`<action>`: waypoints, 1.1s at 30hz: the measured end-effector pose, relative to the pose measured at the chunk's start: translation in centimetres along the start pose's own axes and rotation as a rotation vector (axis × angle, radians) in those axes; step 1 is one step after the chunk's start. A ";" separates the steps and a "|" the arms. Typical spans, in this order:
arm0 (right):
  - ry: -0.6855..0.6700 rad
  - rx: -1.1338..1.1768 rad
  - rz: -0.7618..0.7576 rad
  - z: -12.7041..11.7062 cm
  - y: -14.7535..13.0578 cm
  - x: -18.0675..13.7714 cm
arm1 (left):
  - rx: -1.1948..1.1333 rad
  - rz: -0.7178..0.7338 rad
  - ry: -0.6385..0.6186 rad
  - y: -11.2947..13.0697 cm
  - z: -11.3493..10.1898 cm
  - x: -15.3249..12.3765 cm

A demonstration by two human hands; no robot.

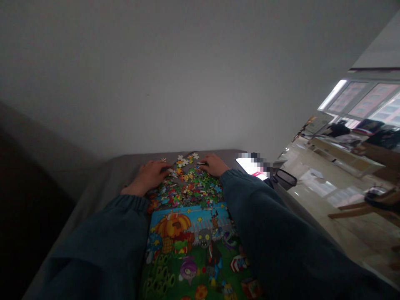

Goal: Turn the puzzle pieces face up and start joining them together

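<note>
My left hand (149, 175) rests at the left edge of a loose heap of jigsaw puzzle pieces (187, 189). Its fingers are bent and drawn together, and what they pinch, if anything, is hidden. A small pale piece (163, 160) shows just beyond its fingers. Across the heap, my right hand (215, 165) pinches a puzzle piece (201, 163) seen edge-on. Several pale-edged pieces (183, 161) lie between the two hands. Nearer to me is a colourful picture sheet (190, 250) with a pumpkin, a zombie and plants, partly covered by my right sleeve.
A lit phone (253, 167) lies to the right of my right hand on the grey cloth surface (109, 179). Behind stands a plain wall (187, 83). Further right, beyond the surface's edge, are a tiled floor (315, 183), a wooden bench (346, 154) and windows.
</note>
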State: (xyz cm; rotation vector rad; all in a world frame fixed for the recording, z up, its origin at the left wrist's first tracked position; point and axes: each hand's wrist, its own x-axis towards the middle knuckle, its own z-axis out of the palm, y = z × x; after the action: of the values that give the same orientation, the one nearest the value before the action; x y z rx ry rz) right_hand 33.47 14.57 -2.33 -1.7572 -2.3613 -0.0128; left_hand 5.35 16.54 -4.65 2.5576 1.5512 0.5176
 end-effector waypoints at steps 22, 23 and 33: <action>0.138 0.361 0.202 0.0 3.1 -0.3 | -0.054 -0.019 0.029 -0.6 -0.6 -0.1; 0.135 0.366 0.205 0.1 3.3 -0.2 | -0.051 -0.020 0.026 -0.5 -0.6 -0.1; 0.190 0.247 0.186 -0.7 3.9 -0.6 | -0.047 -0.035 0.013 -0.5 -0.7 -0.2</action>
State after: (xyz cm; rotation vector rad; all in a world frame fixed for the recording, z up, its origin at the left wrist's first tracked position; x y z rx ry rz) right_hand 37.42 15.04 -2.16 -1.7613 -1.9673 0.1278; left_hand 4.62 16.50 -4.15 2.4926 1.5666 0.5611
